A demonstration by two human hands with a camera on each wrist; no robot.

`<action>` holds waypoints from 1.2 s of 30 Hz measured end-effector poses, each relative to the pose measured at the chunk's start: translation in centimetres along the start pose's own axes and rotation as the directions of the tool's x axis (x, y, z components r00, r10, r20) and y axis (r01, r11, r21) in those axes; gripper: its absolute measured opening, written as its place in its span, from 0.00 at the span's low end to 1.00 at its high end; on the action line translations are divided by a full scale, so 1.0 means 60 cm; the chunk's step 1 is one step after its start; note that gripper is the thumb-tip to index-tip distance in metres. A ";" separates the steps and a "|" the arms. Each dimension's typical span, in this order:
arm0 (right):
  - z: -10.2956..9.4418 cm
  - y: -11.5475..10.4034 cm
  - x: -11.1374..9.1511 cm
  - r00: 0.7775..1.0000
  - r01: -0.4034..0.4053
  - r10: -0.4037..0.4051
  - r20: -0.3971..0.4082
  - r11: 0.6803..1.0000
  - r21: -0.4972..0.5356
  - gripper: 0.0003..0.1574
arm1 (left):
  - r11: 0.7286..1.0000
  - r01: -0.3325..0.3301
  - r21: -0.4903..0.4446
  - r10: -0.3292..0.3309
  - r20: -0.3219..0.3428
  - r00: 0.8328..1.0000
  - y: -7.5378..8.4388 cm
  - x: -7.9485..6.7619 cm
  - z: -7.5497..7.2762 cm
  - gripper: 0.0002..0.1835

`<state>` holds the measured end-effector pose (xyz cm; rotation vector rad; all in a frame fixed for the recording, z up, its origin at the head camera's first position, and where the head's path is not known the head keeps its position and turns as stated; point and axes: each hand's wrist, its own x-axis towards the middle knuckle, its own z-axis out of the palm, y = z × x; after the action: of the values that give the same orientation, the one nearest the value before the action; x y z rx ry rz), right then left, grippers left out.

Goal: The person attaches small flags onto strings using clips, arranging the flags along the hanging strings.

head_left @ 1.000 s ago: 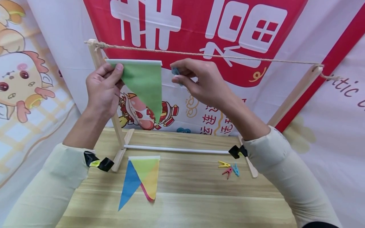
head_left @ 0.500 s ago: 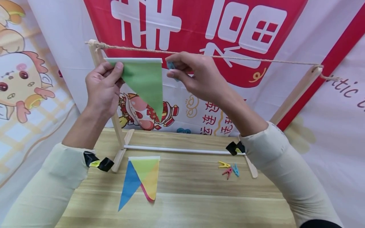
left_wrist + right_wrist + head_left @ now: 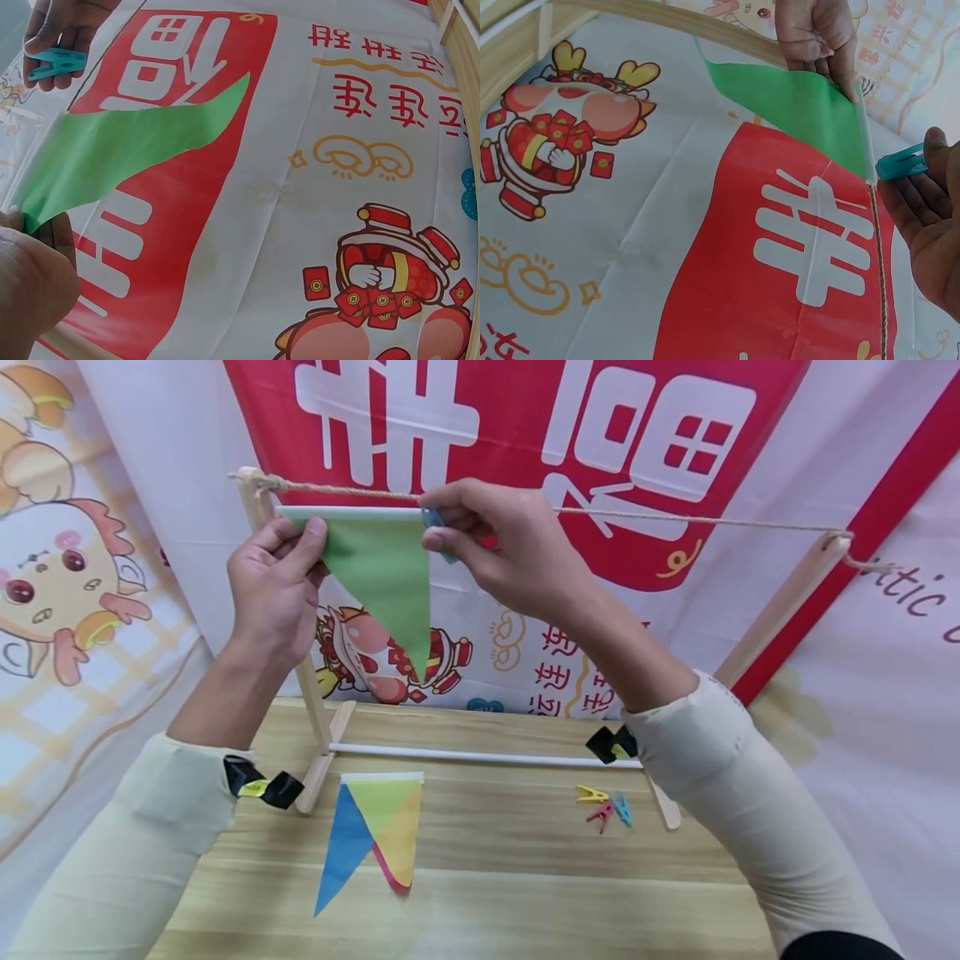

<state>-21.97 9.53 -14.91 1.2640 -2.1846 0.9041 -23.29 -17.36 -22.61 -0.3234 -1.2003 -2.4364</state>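
In the head view my left hand (image 3: 273, 585) pinches the top left corner of a green triangular pennant (image 3: 386, 568), which hangs point down. Its white top edge lies just under a twine line (image 3: 645, 515). My right hand (image 3: 510, 547) pinches a teal clothespin (image 3: 432, 518) at the pennant's top right corner. In the right wrist view the clothespin (image 3: 902, 163) has its tip close to the white edge; whether it grips the cloth I cannot tell. The left wrist view has the pennant (image 3: 127, 146) stretching away from my left hand.
The twine is tied between two wooden posts (image 3: 787, 602), with a white rod (image 3: 480, 755) joining their feet. Several stacked pennants (image 3: 386, 810) lie on the wooden table (image 3: 525, 893). Yellow, red and blue clothespins (image 3: 601, 814) lie at the right. A printed cloth (image 3: 667, 560) hangs behind.
My right hand has moved left and up with the clothespin, to the pennant's right corner. The pennant has risen slightly toward the twine in my left hand.
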 end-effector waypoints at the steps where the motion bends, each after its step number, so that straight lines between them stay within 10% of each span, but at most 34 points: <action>1: 0.000 -0.001 0.003 1.000 -0.011 0.011 -0.003 1.000 0.009 0.23 | 1.000 -0.004 0.001 0.004 -0.005 1.000 0.000 0.001 0.001 0.16; 36: 0.016 -0.009 0.097 0.992 -0.072 0.081 -0.098 0.993 0.093 0.26 | 0.999 0.026 -0.025 -0.029 -0.093 0.995 -0.001 0.007 0.022 0.21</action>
<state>-24.31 5.31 -11.53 1.1549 -2.1467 1.0840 -23.66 -16.38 -21.71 -0.1990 -1.1443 -2.4619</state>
